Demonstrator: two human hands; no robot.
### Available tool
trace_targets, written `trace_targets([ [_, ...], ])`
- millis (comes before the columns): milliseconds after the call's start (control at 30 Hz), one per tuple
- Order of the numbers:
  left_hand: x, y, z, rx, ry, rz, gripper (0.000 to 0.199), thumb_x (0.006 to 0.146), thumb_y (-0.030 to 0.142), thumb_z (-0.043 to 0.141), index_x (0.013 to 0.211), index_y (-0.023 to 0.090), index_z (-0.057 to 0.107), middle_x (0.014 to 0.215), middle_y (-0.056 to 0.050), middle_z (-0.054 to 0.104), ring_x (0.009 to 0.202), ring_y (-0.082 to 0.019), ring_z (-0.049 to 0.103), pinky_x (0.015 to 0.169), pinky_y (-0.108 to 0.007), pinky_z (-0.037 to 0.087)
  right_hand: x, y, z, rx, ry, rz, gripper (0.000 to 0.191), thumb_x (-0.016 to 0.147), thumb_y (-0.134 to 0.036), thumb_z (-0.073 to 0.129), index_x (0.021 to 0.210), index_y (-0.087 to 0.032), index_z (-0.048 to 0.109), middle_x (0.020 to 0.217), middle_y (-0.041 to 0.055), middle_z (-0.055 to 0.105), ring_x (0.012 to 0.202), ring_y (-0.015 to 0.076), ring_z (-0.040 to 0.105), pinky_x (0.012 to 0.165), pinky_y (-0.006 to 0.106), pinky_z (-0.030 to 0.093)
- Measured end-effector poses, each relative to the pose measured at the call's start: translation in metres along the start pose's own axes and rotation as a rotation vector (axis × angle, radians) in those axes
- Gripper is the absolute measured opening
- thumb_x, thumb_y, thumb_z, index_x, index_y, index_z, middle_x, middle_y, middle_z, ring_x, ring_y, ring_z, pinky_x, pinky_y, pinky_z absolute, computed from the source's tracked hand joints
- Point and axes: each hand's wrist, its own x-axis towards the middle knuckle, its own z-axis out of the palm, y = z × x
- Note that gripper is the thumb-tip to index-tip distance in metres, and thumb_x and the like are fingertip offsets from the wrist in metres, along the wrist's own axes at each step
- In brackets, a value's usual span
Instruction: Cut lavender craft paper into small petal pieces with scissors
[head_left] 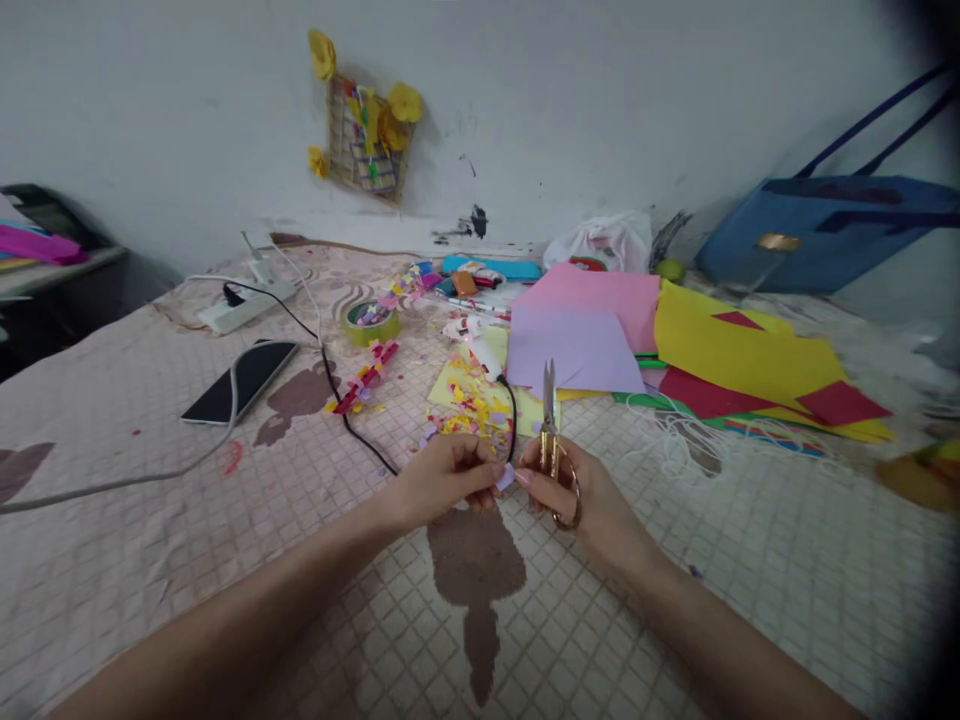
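Observation:
My left hand (450, 475) pinches a small piece of lilac paper (505, 477) between thumb and fingertips. My right hand (577, 490) has a pair of gold-handled scissors (550, 400) hooked in its fingers, blades pointing up and away from me. The right thumb and fingertip also meet the edge of the lilac piece. Just beyond my hands, yellow, red and lilac paper scraps (476, 400) lie scattered over a pale yellow sheet. A white glue gun (484, 352) rests behind the scraps, its black cord running towards my hands.
Lilac sheets (574, 350), pink sheets (600, 300) and yellow sheets (750, 350) are stacked to the right, beside tangled white string (686, 435). At left lie a phone (240, 382), a power strip (247, 305), cables and a tape roll (370, 323). A blue bag (825, 235) stands at the back right.

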Motion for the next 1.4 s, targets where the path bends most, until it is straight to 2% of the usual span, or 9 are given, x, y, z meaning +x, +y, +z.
trace_targets([
  [400, 0.000, -0.001, 0.001, 0.023, 0.007, 0.002, 0.026, 0.073, 0.037, 0.062, 0.072, 0.012, 0.054, 0.060, 0.000, 0.058, 0.051, -0.007, 0.053, 0.052, -0.020, 0.043, -0.001, -0.001, 0.001, -0.003, 0.001, -0.004, 0.015, 0.074, -0.030, 0.058, 0.077, -0.020, 0.048, 0.064, -0.0037, 0.047, 0.055, 0.0108, 0.044, 0.051, 0.023, 0.038],
  [667, 0.000, 0.005, 0.000, 0.011, 0.052, 0.002, 0.025, 0.072, 0.035, 0.062, 0.070, 0.012, 0.054, 0.060, 0.000, 0.059, 0.051, -0.007, 0.054, 0.052, -0.019, 0.043, 0.000, -0.003, -0.001, 0.033, 0.089, 0.003, 0.015, 0.073, -0.030, 0.059, 0.076, -0.019, 0.049, 0.058, -0.0055, 0.045, 0.050, 0.0090, 0.040, 0.046, 0.021, 0.032],
  [833, -0.001, 0.005, 0.000, -0.005, 0.053, 0.002, 0.024, 0.072, 0.035, 0.062, 0.070, 0.012, 0.055, 0.059, 0.000, 0.059, 0.051, -0.007, 0.053, 0.053, -0.020, 0.043, -0.001, -0.003, 0.000, 0.056, 0.085, 0.031, 0.016, 0.076, -0.032, 0.058, 0.078, -0.019, 0.049, 0.059, -0.0052, 0.046, 0.049, 0.0085, 0.041, 0.044, 0.021, 0.029],
  [1133, -0.001, 0.010, -0.001, -0.058, 0.093, 0.020, 0.025, 0.072, 0.035, 0.063, 0.071, 0.012, 0.055, 0.060, 0.000, 0.060, 0.050, -0.006, 0.053, 0.051, -0.019, 0.042, -0.003, 0.000, 0.000, 0.072, 0.052, 0.040, 0.017, 0.074, -0.033, 0.060, 0.079, -0.019, 0.050, 0.063, -0.0040, 0.049, 0.053, 0.0097, 0.043, 0.047, 0.022, 0.031],
  [1400, -0.003, 0.012, -0.003, -0.155, 0.119, 0.001, 0.028, 0.070, 0.038, 0.065, 0.074, 0.012, 0.055, 0.063, -0.002, 0.064, 0.057, -0.009, 0.058, 0.057, -0.021, 0.045, -0.003, 0.005, 0.001, 0.200, -0.007, 0.072, 0.019, 0.076, -0.035, 0.059, 0.077, -0.018, 0.050, 0.060, -0.0039, 0.050, 0.049, 0.0081, 0.043, 0.044, 0.021, 0.029],
])
